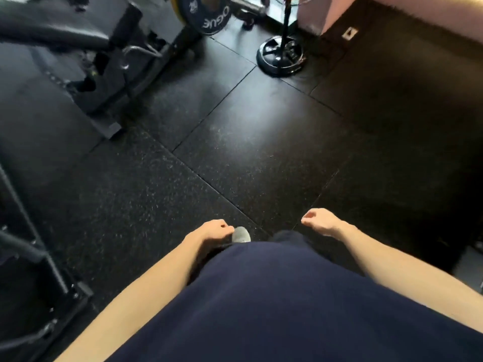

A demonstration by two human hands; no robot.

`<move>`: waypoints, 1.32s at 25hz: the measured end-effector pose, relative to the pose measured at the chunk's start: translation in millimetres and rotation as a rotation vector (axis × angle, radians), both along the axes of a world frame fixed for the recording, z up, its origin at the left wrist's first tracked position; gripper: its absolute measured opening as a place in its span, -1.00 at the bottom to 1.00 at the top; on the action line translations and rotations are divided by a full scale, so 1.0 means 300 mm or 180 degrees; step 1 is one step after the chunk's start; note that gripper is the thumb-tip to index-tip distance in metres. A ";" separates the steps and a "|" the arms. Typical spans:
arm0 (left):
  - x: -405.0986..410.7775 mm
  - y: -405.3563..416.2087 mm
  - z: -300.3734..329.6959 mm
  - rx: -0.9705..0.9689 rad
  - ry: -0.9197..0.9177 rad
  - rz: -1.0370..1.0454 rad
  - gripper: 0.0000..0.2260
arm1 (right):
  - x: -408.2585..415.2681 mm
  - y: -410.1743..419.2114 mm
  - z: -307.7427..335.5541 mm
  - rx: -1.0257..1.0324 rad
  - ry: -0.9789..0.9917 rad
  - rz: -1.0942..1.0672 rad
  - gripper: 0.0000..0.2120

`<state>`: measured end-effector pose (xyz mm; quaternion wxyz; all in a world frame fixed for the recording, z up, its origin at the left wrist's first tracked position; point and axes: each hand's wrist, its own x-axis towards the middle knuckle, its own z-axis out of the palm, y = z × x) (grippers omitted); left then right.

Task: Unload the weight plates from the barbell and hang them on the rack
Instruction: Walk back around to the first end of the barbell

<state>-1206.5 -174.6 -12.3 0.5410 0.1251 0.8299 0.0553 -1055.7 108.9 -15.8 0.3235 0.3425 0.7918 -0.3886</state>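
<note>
A black weight plate (209, 14) with a yellow rim and white lettering hangs at the top centre, on a steel barbell sleeve (245, 5) that runs off to its right. My left hand (213, 229) and my right hand (322, 222) hang low in front of my dark blue shirt, far from the plate. Both hold nothing, with the fingers loosely curled and apart. The black rack frame (47, 270) stands at the lower left edge; no plates on it are in view.
A black bench and machine base (104, 66) fill the upper left. A fan stand with a round black base (281, 57) stands at top centre-right, beside a pinkish wall corner (321, 17). Dark speckled rubber floor tiles (261, 142) lie ahead. A grey shoe toe (241, 235) shows below.
</note>
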 end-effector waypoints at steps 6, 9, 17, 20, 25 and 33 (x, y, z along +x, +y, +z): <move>-0.544 0.427 0.000 -0.0007 0.0098 -0.0910 -0.61 | -0.333 0.273 0.010 -0.0086 0.0088 -0.0908 -0.92; -0.759 0.679 -0.045 0.0017 0.0074 -0.1106 -0.59 | -0.493 0.460 -0.028 -0.0220 0.0046 -0.1224 -0.89; -1.193 1.409 0.035 0.0286 0.0445 -0.1537 -0.66 | -0.917 1.075 0.043 -0.0200 -0.0073 -0.1432 -0.80; -1.336 1.640 0.031 0.0314 0.0365 -0.1464 -0.66 | -1.069 1.277 0.046 -0.0203 -0.0006 -0.1555 -0.87; -1.599 1.968 -0.026 0.0157 0.0166 -0.1877 -0.63 | -1.304 1.586 0.008 -0.0173 -0.0160 -0.1695 -0.89; -2.144 2.627 0.044 0.0204 0.0214 -0.2184 -0.62 | -1.731 2.096 0.042 -0.0075 -0.0146 -0.2268 -0.91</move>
